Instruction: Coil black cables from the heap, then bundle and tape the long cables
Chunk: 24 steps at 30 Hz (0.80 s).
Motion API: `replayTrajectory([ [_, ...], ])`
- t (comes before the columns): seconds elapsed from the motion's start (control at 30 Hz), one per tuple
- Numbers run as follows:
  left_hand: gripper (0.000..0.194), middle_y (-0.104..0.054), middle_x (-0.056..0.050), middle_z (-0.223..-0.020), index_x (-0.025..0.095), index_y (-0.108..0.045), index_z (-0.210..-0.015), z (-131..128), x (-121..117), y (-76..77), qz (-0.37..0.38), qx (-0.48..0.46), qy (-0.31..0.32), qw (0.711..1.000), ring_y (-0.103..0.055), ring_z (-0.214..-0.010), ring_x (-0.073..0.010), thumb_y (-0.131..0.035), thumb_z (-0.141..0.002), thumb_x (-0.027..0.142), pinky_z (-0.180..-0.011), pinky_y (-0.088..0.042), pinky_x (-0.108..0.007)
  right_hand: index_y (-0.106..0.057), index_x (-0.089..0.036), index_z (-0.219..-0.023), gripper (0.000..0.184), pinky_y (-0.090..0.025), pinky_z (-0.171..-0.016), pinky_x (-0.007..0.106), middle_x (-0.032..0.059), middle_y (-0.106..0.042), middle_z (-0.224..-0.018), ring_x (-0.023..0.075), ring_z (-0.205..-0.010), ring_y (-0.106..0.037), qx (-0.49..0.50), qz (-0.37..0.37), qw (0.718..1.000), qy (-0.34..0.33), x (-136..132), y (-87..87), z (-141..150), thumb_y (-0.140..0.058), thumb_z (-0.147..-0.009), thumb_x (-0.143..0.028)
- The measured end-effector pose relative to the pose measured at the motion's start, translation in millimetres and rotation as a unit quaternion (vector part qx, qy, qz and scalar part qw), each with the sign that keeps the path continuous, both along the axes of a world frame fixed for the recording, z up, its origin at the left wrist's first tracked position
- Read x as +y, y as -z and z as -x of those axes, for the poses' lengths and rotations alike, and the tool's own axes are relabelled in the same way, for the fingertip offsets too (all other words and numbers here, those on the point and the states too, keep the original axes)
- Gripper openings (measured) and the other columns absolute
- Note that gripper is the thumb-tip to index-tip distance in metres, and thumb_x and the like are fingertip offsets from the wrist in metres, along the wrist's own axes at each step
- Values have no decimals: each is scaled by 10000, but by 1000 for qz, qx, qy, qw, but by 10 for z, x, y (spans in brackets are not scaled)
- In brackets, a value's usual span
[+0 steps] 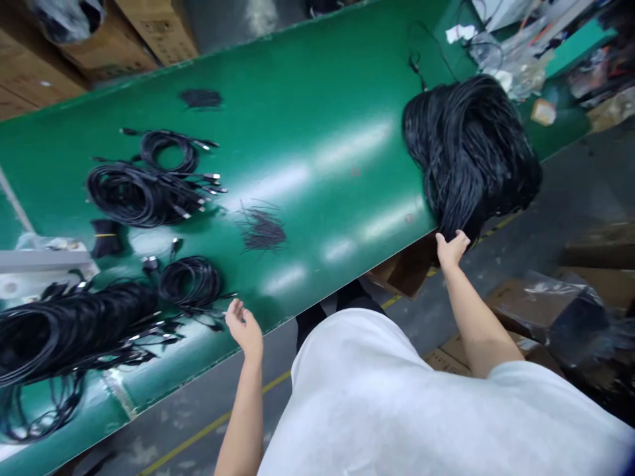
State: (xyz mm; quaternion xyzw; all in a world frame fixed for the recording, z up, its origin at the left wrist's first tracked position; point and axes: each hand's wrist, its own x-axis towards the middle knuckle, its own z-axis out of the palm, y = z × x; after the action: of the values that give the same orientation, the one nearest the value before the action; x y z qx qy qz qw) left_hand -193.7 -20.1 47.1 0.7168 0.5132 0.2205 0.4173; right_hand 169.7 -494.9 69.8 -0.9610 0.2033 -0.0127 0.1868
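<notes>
My left hand [244,328] is above the green table's front edge, its fingers loosely bent and apart. Close to its fingertips is a small coil of black cable [190,283] with metal plugs; whether they touch is unclear. To the left lies a long row of coiled cables [99,317]. My right hand [452,250] is at the lower edge of a big heap of black cables [471,145] that hangs over the table edge. Its thumb and fingers are spread against the cable ends, and no firm grip shows.
More coiled cables [143,188], a pile of thin black ties [264,228], a second small pile of ties [201,98] and a banded black bundle [106,238] lie on the green table [317,132]. Cardboard boxes [153,30] stand behind; plastic-covered boxes [546,311] are at right.
</notes>
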Motion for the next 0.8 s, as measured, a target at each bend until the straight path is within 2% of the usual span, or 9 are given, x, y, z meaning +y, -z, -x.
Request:
replayTrajectory([
  [0.1,327,-629,-114,-1217,180,-573,-1209,-299,-573,-11,66,-7,41,997,-641,-1111,-189,-495,-904,265,-1068,-464,-411,-342,-69,-1415,874,-316,-1127,528,294,-350,-1445,374,-1374,-379,40,-33,997,54,-363,161,-436,-744,-720,-414],
  [0.17,313,-644,-116,-1194,182,-575,-1195,-513,-982,-36,118,-3,73,990,-654,-1076,-182,-492,-913,290,-1049,-478,-402,-379,-81,-1402,925,-326,-1136,481,262,-404,-1420,361,-1356,-411,74,-65,993,59,-489,335,-508,-804,-665,-443],
  [0.27,325,-658,-121,-1184,184,-563,-1213,-811,-1546,-106,197,28,159,967,-666,-1044,-177,-494,-916,296,-1024,-493,-396,-389,-88,-1403,916,-320,-1149,419,230,-395,-1432,325,-1360,-406,31,-66,997,35,-495,582,-283,-822,-665,-415],
  [0.37,374,-668,-115,-1188,196,-539,-1276,-1074,-1917,-221,258,62,296,918,-670,-1034,-173,-511,-923,316,-995,-506,-385,-352,-93,-1426,939,-332,-1137,435,233,-369,-1445,326,-1360,-391,-25,-36,998,44,-386,722,98,-831,-673,-384],
  [0.43,395,-675,-106,-1192,207,-536,-1303,-1236,-2024,-305,267,84,380,882,-667,-1040,-170,-522,-923,318,-990,-505,-373,-369,-104,-1411,929,-349,-1109,488,235,-401,-1413,353,-1331,-411,-23,-28,996,84,-354,752,273,-837,-669,-410],
  [0.53,391,-678,-97,-1199,210,-554,-1300,-1463,-2038,-404,252,112,450,849,-661,-1064,-171,-531,-921,304,-1008,-490,-361,-436,-128,-1342,794,-335,-1109,517,219,-444,-1374,353,-1321,-415,-46,-52,991,118,-437,741,322,-785,-719,-477],
  [0.63,364,-687,-94,-1187,200,-580,-1271,-1670,-2013,-446,240,139,480,832,-659,-1074,-175,-535,-921,288,-1044,-468,-367,-410,-141,-1348,753,-349,-1113,486,199,-499,-1339,308,-1289,-463,9,-188,980,66,-577,745,219,-733,-757,-478],
  [0.7,343,-694,-94,-1176,194,-600,-1245,-1785,-2026,-450,245,160,489,822,-663,-1072,-175,-541,-914,266,-1059,-459,-374,-383,-160,-1369,824,-401,-1077,457,167,-559,-1291,285,-1216,-534,83,-289,954,11,-620,778,145,-777,-698,-432],
  [0.8,340,-698,-97,-1167,189,-616,-1228,-1917,-2084,-440,272,176,510,797,-665,-1075,-176,-564,-898,254,-1062,-460,-375,-358,-159,-1385,929,-411,-1075,424,171,-564,-1321,278,-1209,-556,133,-349,928,-6,-588,824,67,-831,-613,-370],
])
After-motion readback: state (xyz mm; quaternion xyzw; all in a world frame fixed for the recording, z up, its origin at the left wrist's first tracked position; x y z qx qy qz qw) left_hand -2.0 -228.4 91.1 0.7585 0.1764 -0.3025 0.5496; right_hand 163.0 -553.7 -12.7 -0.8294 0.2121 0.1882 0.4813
